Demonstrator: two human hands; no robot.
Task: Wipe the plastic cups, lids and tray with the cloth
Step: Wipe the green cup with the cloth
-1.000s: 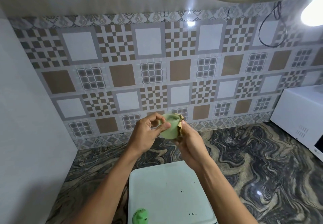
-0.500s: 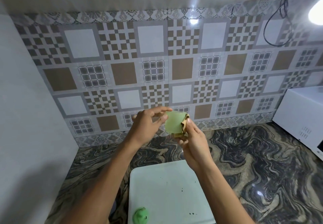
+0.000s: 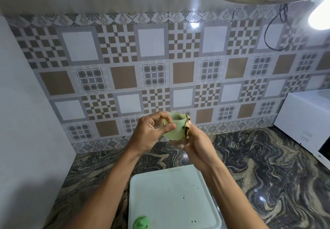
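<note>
While your left hand (image 3: 150,132) pinches the pale green plastic cup (image 3: 174,129) at its rim, above the far edge of the white square plastic tray (image 3: 171,198), your right hand (image 3: 195,145) clasps the crumpled tan cloth (image 3: 187,126) against its right wall; rotate the cup so every side gets wiped.

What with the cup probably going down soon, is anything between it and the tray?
Nothing visible. The left hand and right hand, with the cloth, hold the cup beyond the far edge of the tray; the tray bears only dark specks and a green piece at its near left corner.
</note>
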